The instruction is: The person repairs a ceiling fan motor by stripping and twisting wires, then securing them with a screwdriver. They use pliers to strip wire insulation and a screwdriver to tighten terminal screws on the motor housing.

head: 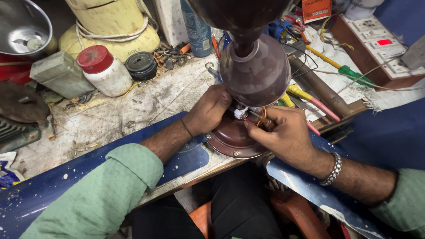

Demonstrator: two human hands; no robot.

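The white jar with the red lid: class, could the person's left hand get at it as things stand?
Probably yes: the jar stands uncovered beyond the left hand, with bare workbench between.

Even, fairly bright overhead light. Glare on the steel bowl [24, 26]; right of it, the fan's maroon cone [256, 73] looms close, slightly soft. Wide-angle stretch at edges.

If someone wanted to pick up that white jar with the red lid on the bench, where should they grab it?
Probably around the white body of the jar, just below the red lid, coming from above and the front. It stands upright with its round sides exposed toward the bench's open middle; a grey box crowds its left and a black round part sits close on its right.
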